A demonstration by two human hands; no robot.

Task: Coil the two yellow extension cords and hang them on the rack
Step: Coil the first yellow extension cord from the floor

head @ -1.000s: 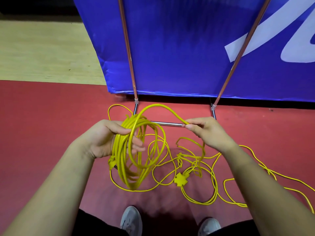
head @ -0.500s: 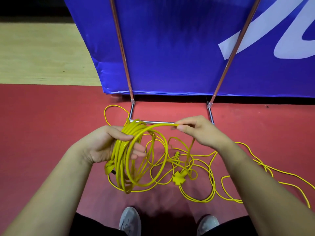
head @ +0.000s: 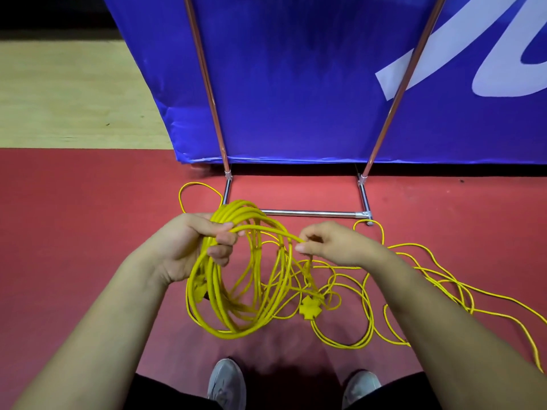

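Observation:
My left hand [head: 192,247] grips the top of a coil of yellow extension cord [head: 216,306]; several loops hang from it above the red floor. My right hand [head: 331,244] pinches a strand of the same cord just right of the coil. From there the loose yellow cord [head: 414,279] trails in tangled loops over the floor to the right. A yellow multi-outlet end [head: 307,307] lies among the loops. The rack [head: 310,213] stands just beyond my hands: a silver base bar and two copper-coloured uprights. Whether the loose loops belong to one cord or two is unclear.
A blue banner [head: 296,84] hangs behind the rack's uprights. A wooden floor strip [head: 74,93] lies at far left beyond the red mat. My two grey shoes [head: 228,383] stand below the coil.
My right hand has moved left and down toward my left hand, bringing another loop of cord onto the coil. The raised arch of cord between the hands has flattened.

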